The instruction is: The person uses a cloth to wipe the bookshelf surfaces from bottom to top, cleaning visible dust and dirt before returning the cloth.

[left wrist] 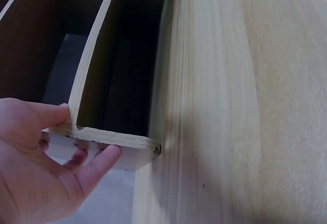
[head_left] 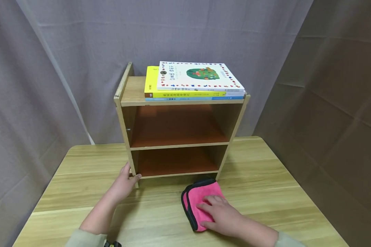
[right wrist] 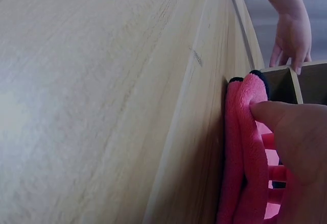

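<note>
A small wooden bookshelf [head_left: 176, 146] stands upright on the table. At its lower left corner my left hand [head_left: 125, 183] grips the side panel. In the left wrist view, the thumb of the left hand [left wrist: 41, 163] touches the front edge by the bottom shelf board [left wrist: 92, 55], and its fingers lie along the outer side. My right hand [head_left: 221, 214] rests on a folded pink cloth [head_left: 201, 192] with black trim, fingers spread. Seen from the right wrist, the thumb presses the folded edge of the cloth [right wrist: 237, 147] beneath the right hand [right wrist: 306, 142].
Several books [head_left: 191, 82] lie stacked on top of the bookshelf, a white one uppermost over a yellow one. The wood-grain table [head_left: 266, 192] extends around it. Grey curtains [head_left: 204, 31] hang behind and to the sides.
</note>
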A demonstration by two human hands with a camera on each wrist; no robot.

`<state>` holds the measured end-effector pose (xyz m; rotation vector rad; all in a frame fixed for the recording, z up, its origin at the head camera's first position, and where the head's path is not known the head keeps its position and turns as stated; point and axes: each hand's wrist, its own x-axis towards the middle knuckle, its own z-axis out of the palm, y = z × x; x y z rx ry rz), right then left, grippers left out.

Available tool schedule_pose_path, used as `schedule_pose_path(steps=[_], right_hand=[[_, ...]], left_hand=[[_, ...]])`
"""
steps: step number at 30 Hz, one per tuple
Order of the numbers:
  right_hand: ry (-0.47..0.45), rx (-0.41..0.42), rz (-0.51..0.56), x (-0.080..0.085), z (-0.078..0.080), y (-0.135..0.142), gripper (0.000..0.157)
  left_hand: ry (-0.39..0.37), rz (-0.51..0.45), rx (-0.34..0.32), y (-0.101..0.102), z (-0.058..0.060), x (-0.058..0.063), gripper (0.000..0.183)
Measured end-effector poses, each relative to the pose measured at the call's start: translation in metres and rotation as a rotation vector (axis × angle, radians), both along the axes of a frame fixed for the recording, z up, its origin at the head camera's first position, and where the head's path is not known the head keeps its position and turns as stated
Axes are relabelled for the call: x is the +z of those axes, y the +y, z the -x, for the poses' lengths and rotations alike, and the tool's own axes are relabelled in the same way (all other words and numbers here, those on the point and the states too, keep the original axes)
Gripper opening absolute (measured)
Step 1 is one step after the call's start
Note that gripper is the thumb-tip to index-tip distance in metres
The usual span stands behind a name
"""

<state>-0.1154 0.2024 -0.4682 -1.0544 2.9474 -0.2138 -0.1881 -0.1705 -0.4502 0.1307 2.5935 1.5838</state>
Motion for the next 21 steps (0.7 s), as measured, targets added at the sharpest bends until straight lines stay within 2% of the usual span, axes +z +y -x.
schedule_pose_path(steps=[8, 11, 14, 17, 21], right_hand=[[0.0, -0.01, 0.008, -0.001, 0.0, -0.005, 0.05], [0.003, -0.003, 0.011, 0.0, 0.0, -0.004, 0.05], [-0.003, -0.002, 0.022, 0.0, 0.0, -0.003, 0.048], [-0.019, -0.016, 0.034, -0.001, 0.0, -0.001, 0.044], [-0.015, -0.027, 0.073, -0.001, 0.0, 0.003, 0.038]], left_hand=[[0.023, -0.003, 0.021, 0.002, -0.002, 0.0, 0.063], [0.035, 0.03, 0.017, 0.002, -0.007, 0.001, 0.058], [0.036, 0.137, 0.011, 0.003, -0.017, 0.005, 0.066], [0.021, 0.289, 0.003, 0.003, -0.03, 0.01, 0.079], [0.033, 0.459, -0.014, 0.003, -0.046, 0.012, 0.075]])
